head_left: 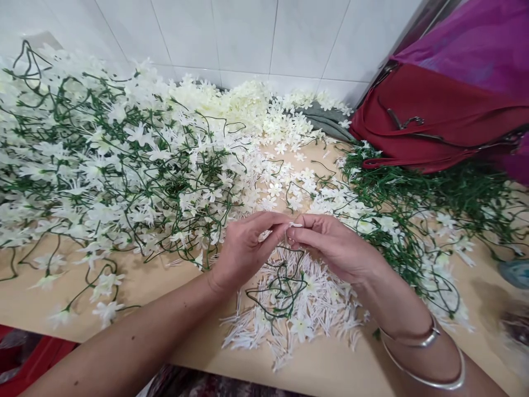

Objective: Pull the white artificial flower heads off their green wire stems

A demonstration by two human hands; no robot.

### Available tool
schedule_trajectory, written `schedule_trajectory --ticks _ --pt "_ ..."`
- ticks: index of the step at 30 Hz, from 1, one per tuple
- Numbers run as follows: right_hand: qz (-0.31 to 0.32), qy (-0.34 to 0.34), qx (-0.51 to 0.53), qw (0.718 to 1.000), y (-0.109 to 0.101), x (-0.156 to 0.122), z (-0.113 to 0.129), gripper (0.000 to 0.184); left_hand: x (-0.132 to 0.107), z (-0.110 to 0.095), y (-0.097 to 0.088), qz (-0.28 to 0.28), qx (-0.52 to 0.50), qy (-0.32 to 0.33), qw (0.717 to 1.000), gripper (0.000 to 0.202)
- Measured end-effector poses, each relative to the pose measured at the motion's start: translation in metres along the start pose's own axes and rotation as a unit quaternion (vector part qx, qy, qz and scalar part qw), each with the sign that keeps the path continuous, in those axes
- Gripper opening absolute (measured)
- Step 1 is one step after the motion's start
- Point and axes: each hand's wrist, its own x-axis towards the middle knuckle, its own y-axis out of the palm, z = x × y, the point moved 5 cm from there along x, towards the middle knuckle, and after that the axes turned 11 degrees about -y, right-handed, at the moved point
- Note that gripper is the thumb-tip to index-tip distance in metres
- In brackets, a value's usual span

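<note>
My left hand [243, 248] and my right hand [334, 245] meet fingertip to fingertip above the table, both pinched on a small white artificial flower [294, 225] on a thin green stem [285, 270] that hangs down between them. Under the hands lies a heap of loose white flower pieces [297, 314] with a coil of green stem on it. Two silver bangles [430, 353] sit on my right wrist.
A large tangle of green stems with white flowers [107, 165] covers the left of the light wooden table [157, 286]. A pile of loose white blossoms [264, 116] lies by the tiled wall. Bare green stems [417, 204] spread at right, below a red bag [438, 121].
</note>
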Motion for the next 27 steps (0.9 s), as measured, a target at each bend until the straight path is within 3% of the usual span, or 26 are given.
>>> schedule_trajectory --ticks 4,8,10,13,15,21,27 --pt "-0.028 -0.019 -0.018 0.999 -0.006 0.002 -0.003 0.030 0.002 0.008 0.001 0.028 -0.039 -0.060 0.997 0.010" --pt "-0.105 -0.111 -0.071 0.986 -0.011 0.003 -0.001 0.024 0.001 0.024 0.007 0.048 -0.150 -0.179 0.971 0.010" --pt "-0.146 -0.187 -0.147 0.960 -0.009 0.001 0.007 0.017 0.000 0.030 0.012 0.061 -0.225 -0.236 0.943 0.015" --pt "-0.196 -0.294 -0.266 0.897 -0.002 -0.007 0.021 0.011 0.000 0.034 0.017 0.067 -0.299 -0.286 0.908 0.019" --pt "-0.204 -0.316 -0.290 0.880 0.002 -0.009 0.023 0.012 0.000 0.035 0.017 0.065 -0.307 -0.296 0.902 0.019" --pt "-0.178 -0.251 -0.173 0.936 0.001 -0.002 0.013 0.010 0.000 0.035 0.017 0.065 -0.279 -0.271 0.919 0.014" --pt "-0.178 -0.255 -0.110 0.944 -0.001 -0.001 0.012 0.011 0.001 0.029 0.016 0.073 -0.307 -0.242 0.918 0.013"
